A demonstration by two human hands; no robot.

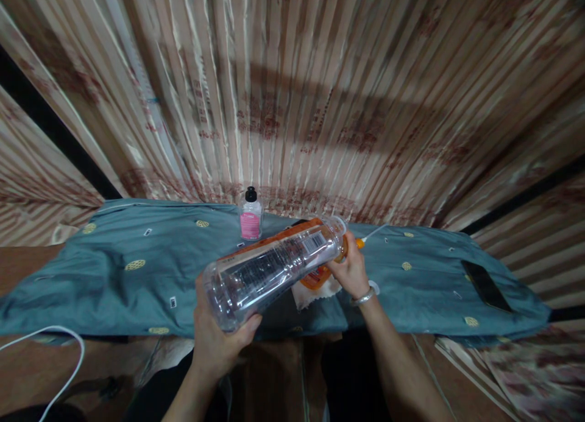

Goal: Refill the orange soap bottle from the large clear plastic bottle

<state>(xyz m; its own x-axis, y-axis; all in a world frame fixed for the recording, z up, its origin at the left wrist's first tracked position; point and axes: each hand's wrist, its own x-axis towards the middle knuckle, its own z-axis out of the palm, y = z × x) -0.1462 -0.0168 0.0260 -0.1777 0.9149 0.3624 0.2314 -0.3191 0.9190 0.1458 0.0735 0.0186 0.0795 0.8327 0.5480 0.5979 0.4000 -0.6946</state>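
Observation:
A large clear plastic bottle (274, 270) lies tilted across both hands, its neck up to the right and its base down to the left. An orange label with a barcode wraps part of it. My left hand (219, 337) is closed round the base, thumb along the underside. My right hand (354, 268) grips the bottle near its neck. Just beyond that hand shows a small orange piece (360, 243) with a thin white tube; whether the fingers touch it I cannot tell. Beneath the bottle lies an orange and white packet (315, 288), partly hidden.
A small bottle (250, 218) with a black cap and pink label stands upright behind the large bottle. To the right a black phone (485, 285) lies on the green cloth (155, 288). A pleated curtain (292, 105) hangs behind. A white cable (77, 349) loops at lower left.

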